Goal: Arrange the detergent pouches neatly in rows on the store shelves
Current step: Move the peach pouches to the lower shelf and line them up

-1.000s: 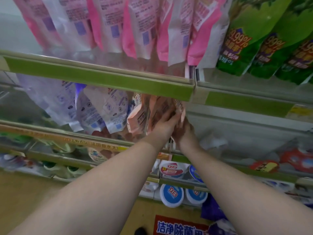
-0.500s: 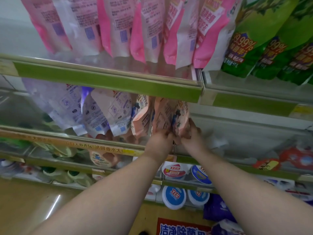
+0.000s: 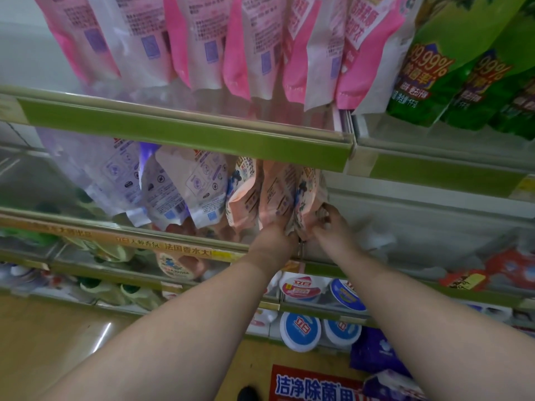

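Observation:
Peach detergent pouches (image 3: 289, 195) stand upright on the middle shelf (image 3: 185, 241), just under the green rail of the shelf above. My left hand (image 3: 275, 241) grips the bottom of the rightmost peach pouches from the left. My right hand (image 3: 330, 227) grips their bottom right corner. Another peach pouch (image 3: 243, 195) stands just left of them. Lilac and white pouches (image 3: 185, 186) fill the same shelf further left.
Pink and white pouches (image 3: 231, 44) line the top shelf, with green pouches (image 3: 451, 73) to their right. The middle shelf right of my hands is bare glass (image 3: 434, 227). Lower shelves hold round tubs (image 3: 301, 331); a red floor sign (image 3: 312, 386) lies below.
Both hands slid from the upper part of the peach pouches down to their bottom edge and pulled them forward. My view moved closer to the shelf.

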### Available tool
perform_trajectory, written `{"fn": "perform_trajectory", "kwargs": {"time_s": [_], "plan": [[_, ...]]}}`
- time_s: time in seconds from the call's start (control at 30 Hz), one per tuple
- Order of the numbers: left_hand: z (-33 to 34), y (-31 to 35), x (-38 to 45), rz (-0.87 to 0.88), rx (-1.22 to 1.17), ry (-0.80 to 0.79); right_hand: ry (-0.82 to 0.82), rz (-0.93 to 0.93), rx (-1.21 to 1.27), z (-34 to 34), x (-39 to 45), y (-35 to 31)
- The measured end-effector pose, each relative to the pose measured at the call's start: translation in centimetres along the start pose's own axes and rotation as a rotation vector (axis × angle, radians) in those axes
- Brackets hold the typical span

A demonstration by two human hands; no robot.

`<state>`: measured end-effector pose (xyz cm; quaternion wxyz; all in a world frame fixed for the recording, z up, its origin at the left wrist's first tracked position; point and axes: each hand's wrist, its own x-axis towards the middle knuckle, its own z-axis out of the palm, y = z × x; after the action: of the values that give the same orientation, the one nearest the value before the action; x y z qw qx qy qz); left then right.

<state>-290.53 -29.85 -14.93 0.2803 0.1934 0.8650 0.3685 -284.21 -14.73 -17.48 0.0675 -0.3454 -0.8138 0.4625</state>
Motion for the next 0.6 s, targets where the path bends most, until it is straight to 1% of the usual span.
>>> {"fn": "perform_trajectory", "kwargs": {"time_s": [0.17,0.27,0.47,0.6], "plan": [[0.3,-0.7,0.0,0.043,0.015,0.01,0.057,0.043,-0.026,0.3,-0.7,0.3],[0.2,-1.2,0.2,0.021,0.006,0.005,0.054,0.062,-0.01,0.3,-0.8,0.7],[-0.1,-2.0,0.2,-0.026,0.016,0.012,0.075,0.024,0.037,0.1,-1.2,0.3],[-0.4,-2.5,0.2,-0.034,0.055,0.073,0.074,0.014,0.029,-0.1,-1.9,-0.4]]}}
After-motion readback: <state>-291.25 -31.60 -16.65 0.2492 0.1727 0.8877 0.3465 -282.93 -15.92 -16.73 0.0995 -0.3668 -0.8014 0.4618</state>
